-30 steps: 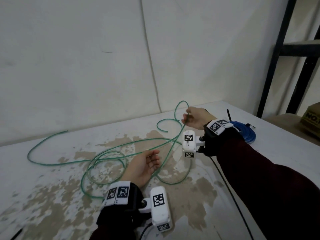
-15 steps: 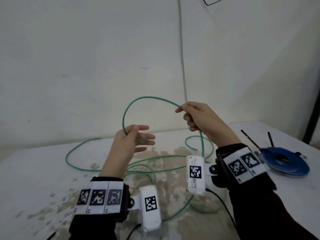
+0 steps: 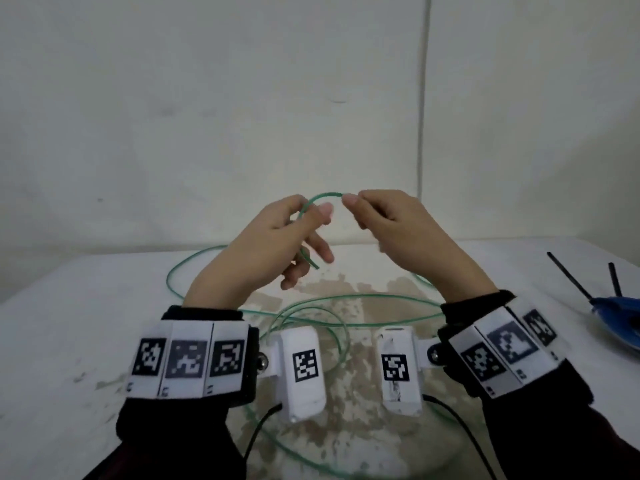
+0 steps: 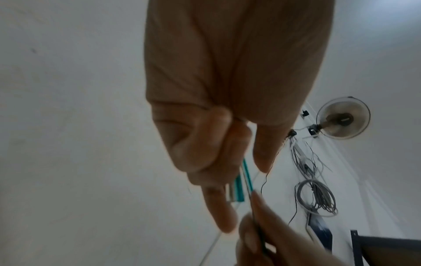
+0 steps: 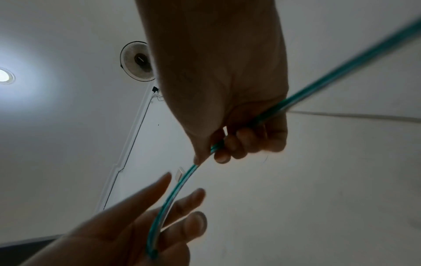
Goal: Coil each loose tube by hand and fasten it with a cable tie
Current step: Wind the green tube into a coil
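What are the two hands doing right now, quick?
Left hand: holding the green tube near its end, between thumb and fingers.
Right hand: fingers curled round the same tube, pinching it.

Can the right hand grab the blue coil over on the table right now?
Probably not yet. The right hand is pinching the green tube up in the air, so it would have to let go first. The blue coil lies uncovered to its right.
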`<move>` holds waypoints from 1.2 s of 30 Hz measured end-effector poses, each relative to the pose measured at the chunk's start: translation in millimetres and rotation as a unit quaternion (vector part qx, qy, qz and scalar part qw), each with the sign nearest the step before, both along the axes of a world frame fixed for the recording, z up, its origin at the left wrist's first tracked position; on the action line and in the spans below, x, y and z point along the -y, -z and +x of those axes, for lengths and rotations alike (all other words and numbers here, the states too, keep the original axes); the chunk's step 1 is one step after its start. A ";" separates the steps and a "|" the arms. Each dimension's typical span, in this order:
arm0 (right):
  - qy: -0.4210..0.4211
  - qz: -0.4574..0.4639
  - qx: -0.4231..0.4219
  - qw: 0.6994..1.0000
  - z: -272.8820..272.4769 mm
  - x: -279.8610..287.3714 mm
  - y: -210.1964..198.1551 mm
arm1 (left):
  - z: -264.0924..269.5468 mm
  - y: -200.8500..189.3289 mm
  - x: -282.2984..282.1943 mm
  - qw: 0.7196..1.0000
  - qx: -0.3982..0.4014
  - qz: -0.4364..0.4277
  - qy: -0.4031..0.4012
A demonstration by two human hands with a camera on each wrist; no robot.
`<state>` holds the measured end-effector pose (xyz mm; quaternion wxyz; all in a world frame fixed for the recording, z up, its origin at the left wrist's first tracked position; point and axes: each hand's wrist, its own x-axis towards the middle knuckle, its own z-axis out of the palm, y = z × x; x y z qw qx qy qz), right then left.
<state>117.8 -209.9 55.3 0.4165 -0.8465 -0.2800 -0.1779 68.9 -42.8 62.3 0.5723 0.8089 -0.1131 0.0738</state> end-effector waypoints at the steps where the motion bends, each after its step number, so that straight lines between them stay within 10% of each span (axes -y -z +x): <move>1: 0.014 0.011 -0.006 1.000 1.2 1.9 -0.3 | -1.2 -1.9 -3.0 1.000 0.011 -0.028 -0.004; 7: -0.058 0.143 -0.094 0.984 -5.2 10.8 -14.9 | -2.2 -1.6 -16.3 0.994 0.091 0.026 -0.050; 18: -0.161 0.237 -0.214 0.934 -21.5 -1.3 -17.2 | -4.9 -3.8 8.8 0.963 0.103 -0.248 0.002; 36: -0.111 0.154 -0.205 0.960 -44.3 -19.6 -19.4 | -11.5 -3.0 3.9 0.990 0.038 -0.083 0.105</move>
